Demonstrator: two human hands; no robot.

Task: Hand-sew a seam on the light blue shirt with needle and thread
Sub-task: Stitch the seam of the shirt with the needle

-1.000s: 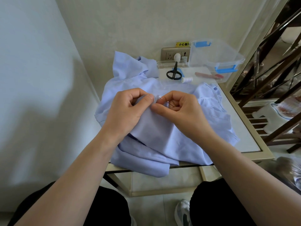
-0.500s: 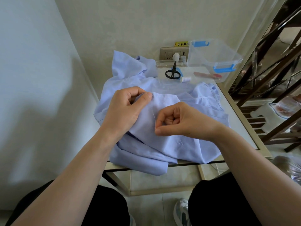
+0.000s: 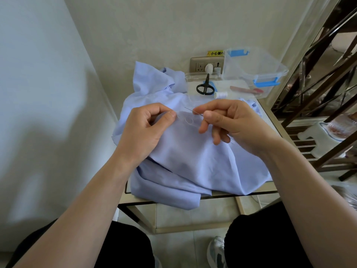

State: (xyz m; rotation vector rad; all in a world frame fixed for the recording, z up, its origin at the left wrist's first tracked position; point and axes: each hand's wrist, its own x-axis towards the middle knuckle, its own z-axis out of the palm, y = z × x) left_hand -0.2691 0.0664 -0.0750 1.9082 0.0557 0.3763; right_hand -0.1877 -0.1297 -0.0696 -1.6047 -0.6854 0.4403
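Both bare forearms reach forward from the lower edge of the view and meet over the light blue shirt (image 3: 193, 161), which lies crumpled across the bench (image 3: 222, 195) with 1 fold hanging over the near edge. The left hand (image 3: 146, 130) sits knuckles-up with its fingers curled; its grip is clenched on a raised fold of the shirt, pinched between thumb and index finger. The right hand (image 3: 231, 122) is held just beside it, a little higher, palm turned toward the left hand. Its thumb and index finger pinch the needle (image 3: 193, 111) near its rear end - the point slants up and to the left - while the other 3 fingers hang loosely bent above the cloth. A pale thread (image 3: 188, 119) curls in a loose loop between the 2 hands, just over the fabric.
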